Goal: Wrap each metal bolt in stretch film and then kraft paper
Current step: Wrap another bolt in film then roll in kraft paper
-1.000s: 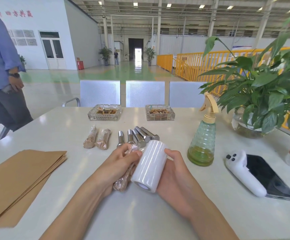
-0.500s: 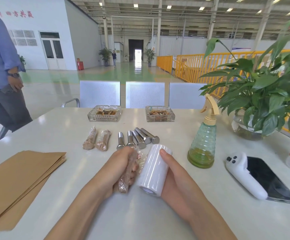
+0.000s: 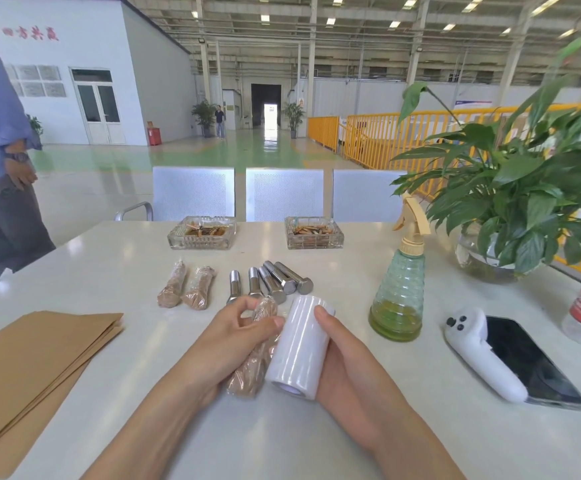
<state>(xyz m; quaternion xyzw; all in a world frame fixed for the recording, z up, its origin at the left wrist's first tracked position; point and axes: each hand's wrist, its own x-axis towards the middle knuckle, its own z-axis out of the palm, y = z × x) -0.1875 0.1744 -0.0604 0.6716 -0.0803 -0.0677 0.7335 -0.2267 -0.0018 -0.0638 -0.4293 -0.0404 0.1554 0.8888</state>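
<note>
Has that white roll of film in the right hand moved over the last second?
Yes. The film roll has tipped more upright: its far end now points toward the bare bolts, and its near end has swung toward the person, in the right hand.

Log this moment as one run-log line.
left hand: holds wrapped bolt | right hand: holds film roll | bare bolts: on table

Both hands meet centre-frame, forearms entering from 6 o'clock; left hand [image 3: 233,336] fingers curled gripping, right hand [image 3: 346,355] cupped, thumb up.
</note>
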